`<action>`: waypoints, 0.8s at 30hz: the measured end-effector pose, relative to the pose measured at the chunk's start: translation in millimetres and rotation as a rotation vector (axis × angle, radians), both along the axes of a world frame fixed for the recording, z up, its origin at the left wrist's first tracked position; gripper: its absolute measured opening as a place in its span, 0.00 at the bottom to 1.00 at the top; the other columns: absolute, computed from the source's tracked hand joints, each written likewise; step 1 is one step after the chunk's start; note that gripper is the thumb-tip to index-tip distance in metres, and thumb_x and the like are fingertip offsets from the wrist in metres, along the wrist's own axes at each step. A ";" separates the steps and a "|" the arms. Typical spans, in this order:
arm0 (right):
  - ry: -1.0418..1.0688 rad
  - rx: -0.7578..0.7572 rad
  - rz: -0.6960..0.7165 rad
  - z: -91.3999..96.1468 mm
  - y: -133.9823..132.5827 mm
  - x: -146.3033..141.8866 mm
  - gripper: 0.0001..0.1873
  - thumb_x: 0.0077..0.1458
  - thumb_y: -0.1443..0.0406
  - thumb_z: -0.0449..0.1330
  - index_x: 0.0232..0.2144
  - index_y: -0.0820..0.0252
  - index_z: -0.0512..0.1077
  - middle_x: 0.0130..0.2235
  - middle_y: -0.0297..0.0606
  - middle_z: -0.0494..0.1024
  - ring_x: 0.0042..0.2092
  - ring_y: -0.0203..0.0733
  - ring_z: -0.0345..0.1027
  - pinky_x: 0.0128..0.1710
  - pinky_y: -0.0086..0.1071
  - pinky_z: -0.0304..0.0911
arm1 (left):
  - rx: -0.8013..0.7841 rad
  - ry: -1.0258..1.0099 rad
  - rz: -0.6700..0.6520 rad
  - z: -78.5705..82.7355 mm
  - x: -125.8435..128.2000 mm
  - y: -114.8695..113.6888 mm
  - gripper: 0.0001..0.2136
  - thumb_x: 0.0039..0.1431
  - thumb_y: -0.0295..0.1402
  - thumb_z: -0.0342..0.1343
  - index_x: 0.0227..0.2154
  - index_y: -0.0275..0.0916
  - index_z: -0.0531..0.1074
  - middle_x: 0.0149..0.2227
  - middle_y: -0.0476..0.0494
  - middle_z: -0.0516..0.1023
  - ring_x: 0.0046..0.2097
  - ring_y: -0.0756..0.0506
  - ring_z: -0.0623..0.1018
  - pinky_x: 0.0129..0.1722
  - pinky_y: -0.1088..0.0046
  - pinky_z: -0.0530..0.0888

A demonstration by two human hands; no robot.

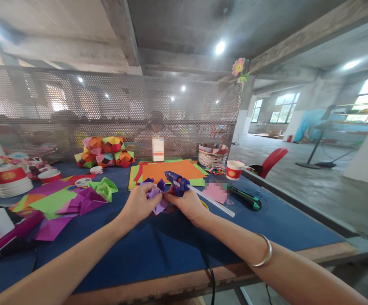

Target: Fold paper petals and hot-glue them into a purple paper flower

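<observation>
My left hand pinches a folded purple paper piece above the blue table. Close beside it, my right hand is wrapped around a blue glue gun. A long clear glue stick sticks out of the gun's back end toward the lower right. The gun's nozzle points up and left, over the paper. My right fingertips come close to the purple paper; whether they touch it I cannot tell. Behind both hands lies a stack of coloured paper sheets with orange on top.
Folded paper balls stand at the back before a perforated metal screen. On the right are a woven basket, a paper cup and a green-black utility knife. Loose folded papers and stacked paper cups lie left.
</observation>
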State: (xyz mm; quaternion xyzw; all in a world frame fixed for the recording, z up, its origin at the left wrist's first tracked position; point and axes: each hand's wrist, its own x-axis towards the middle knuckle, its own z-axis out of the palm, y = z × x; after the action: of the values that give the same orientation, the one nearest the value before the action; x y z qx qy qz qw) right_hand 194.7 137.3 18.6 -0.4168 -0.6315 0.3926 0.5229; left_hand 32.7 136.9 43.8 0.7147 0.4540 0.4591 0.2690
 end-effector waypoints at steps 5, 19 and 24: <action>0.069 -0.054 0.026 5.1 -4.2 -2.4 0.09 0.44 0.63 0.66 0.26 0.56 0.68 0.23 0.29 0.71 0.23 0.33 0.63 0.22 0.28 0.63 | 0.020 0.038 -0.017 -4.4 0.5 -1.4 0.06 0.46 0.32 0.56 0.24 0.38 0.76 0.23 0.49 0.75 0.26 0.48 0.72 0.26 0.74 0.66; 0.056 -0.091 0.013 9.2 -5.9 -1.2 0.08 0.45 0.64 0.65 0.26 0.57 0.69 0.24 0.29 0.70 0.22 0.33 0.62 0.21 0.28 0.64 | 0.091 0.154 -0.043 -9.0 -3.7 6.1 0.09 0.52 0.35 0.54 0.29 0.38 0.78 0.31 0.45 0.80 0.32 0.44 0.77 0.32 0.70 0.71; -0.039 -0.015 -0.070 8.8 -5.8 0.5 0.12 0.45 0.62 0.65 0.35 0.57 0.72 0.27 0.29 0.72 0.25 0.36 0.65 0.24 0.30 0.66 | 0.151 0.269 0.032 -0.9 -4.7 -0.2 0.09 0.51 0.34 0.55 0.32 0.40 0.79 0.33 0.46 0.82 0.29 0.47 0.74 0.33 0.71 0.69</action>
State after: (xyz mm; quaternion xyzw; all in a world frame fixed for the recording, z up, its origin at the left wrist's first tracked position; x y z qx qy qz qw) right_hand 195.1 131.6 27.3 -0.4501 -0.6236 0.3708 0.5206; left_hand 28.0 136.8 42.9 0.7807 0.4614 0.3961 0.1440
